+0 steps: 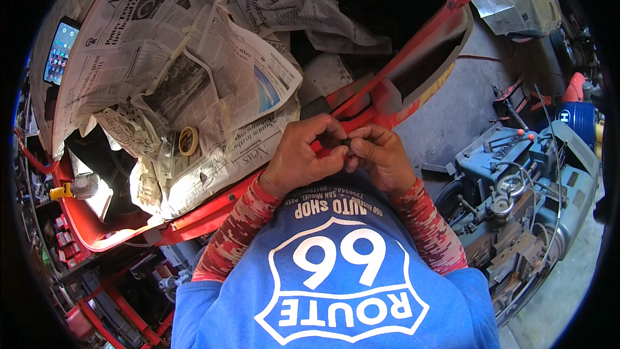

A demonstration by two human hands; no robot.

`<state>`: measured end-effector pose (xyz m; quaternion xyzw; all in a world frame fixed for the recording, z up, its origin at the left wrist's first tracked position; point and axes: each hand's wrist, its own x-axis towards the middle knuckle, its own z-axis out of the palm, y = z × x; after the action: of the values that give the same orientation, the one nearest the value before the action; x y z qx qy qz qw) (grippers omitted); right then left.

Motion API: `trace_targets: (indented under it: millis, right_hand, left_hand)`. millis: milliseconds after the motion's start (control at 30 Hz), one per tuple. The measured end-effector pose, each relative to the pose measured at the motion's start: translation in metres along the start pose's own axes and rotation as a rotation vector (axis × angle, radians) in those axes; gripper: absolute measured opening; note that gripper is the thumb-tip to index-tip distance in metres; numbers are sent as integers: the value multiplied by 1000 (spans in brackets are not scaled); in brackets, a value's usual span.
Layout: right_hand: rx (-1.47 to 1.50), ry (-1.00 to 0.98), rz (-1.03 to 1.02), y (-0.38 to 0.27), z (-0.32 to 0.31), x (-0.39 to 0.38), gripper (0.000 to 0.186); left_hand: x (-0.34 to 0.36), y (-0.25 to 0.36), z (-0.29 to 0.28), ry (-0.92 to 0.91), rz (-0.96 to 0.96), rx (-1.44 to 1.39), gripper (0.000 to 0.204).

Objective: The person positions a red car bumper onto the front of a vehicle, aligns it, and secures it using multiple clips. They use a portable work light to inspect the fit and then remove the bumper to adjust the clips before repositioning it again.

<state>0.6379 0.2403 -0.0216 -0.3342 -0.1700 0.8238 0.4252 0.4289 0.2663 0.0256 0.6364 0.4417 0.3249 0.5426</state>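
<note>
Close in front of my chest, my left hand (301, 155) and my right hand (385, 159) meet at the fingertips. Both pinch a small dark piece (347, 143), mostly hidden by the fingers and too small to name. Just beyond the hands runs the red edge of a vehicle body (213, 212). Newspaper (248, 77) covers much of that body to the left, creased and partly torn. A roll of tape (188, 141) lies on the paper, left of my left hand.
A phone (62, 52) with a lit screen rests at the far left. Below it, a lamp with a yellow part (61, 191) shines at the body's corner. To the right stands a grey-green lathe-like machine (546, 148) with levers, beside a blue container (574, 120).
</note>
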Motion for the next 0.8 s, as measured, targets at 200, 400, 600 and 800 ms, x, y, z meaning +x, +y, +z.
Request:
trace_targets:
  millis: [200,400,600,800]
  right_hand:
    - [-215,-2,-15,1,0,-7,12]
    - [-20,82,54,-9,5,4,17]
    - [64,-62,-21,-3,-11,18,20]
    - [9,-63,-22,-3,-8,21,22]
  left_hand:
    - [-3,0,5,3,166,276,22]
    - [7,17,1,65,289,334,27]
    - [8,17,3,100,224,246,30]
    - [5,20,5,140,229,274,27]
